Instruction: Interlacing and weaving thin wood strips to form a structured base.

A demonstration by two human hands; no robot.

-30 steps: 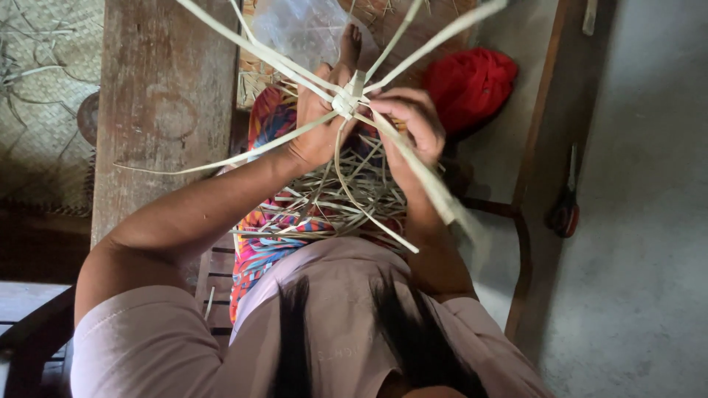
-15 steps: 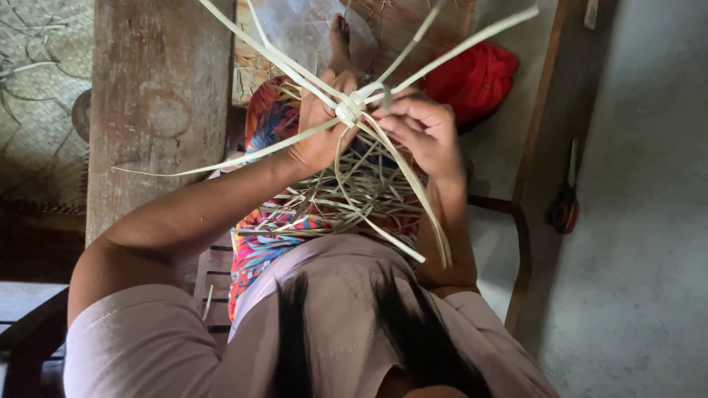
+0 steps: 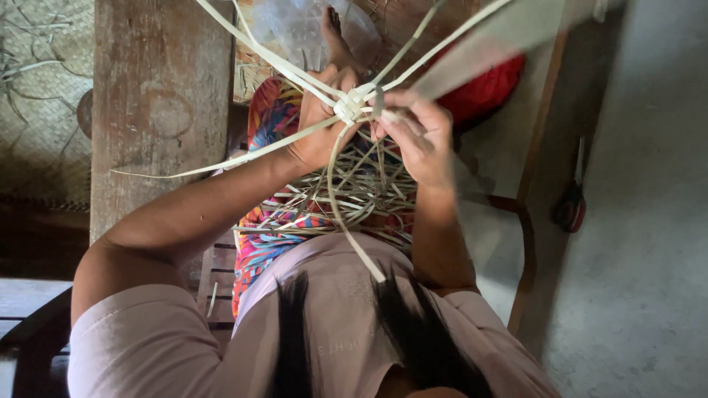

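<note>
My left hand (image 3: 318, 127) and my right hand (image 3: 415, 134) both grip a small woven knot of pale flat strips (image 3: 352, 105), held above my lap. Long loose strip ends fan out from the knot in every direction, one curling down toward my chest. The left hand pinches the knot from the left, the right hand's fingers press on it from the right. A pile of loose strips (image 3: 354, 195) lies in my lap on a bright patterned cloth (image 3: 269, 121).
A worn wooden bench top (image 3: 158, 110) runs along the left. A red bundle (image 3: 483, 92) lies beyond the hands, a clear plastic bag (image 3: 299, 29) next to a bare foot (image 3: 335, 37). A wooden frame (image 3: 538, 147) and a small tool (image 3: 571, 206) sit at right on grey concrete.
The knot and both hands have shifted slightly; the right hand's fingers have moved up onto the knot, and the loose strip ends have swung with it.
</note>
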